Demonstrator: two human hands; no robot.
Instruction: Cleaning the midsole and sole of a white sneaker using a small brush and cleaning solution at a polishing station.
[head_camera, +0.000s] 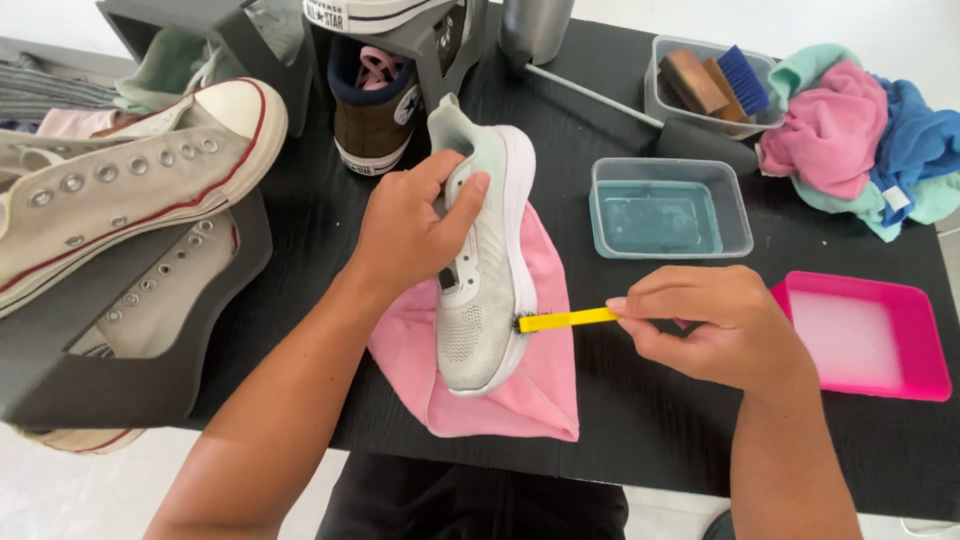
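A pale grey-green sneaker with a white sole (485, 300) lies on a pink cloth (540, 390) on the black table (640, 420). My left hand (405, 230) grips the sneaker over its lace opening, thumb across the top. My right hand (715, 325) pinches a small brush with a yellow handle (565, 319). Its dark bristle end touches the white sole edge on the sneaker's right side.
A clear tub of water (668, 208) and a pink tray of white liquid (868, 335) sit to the right. Behind are a tub of brushes (710, 85) and a pile of coloured cloths (860, 140). Canvas sneakers on grey racks (120, 180) crowd the left.
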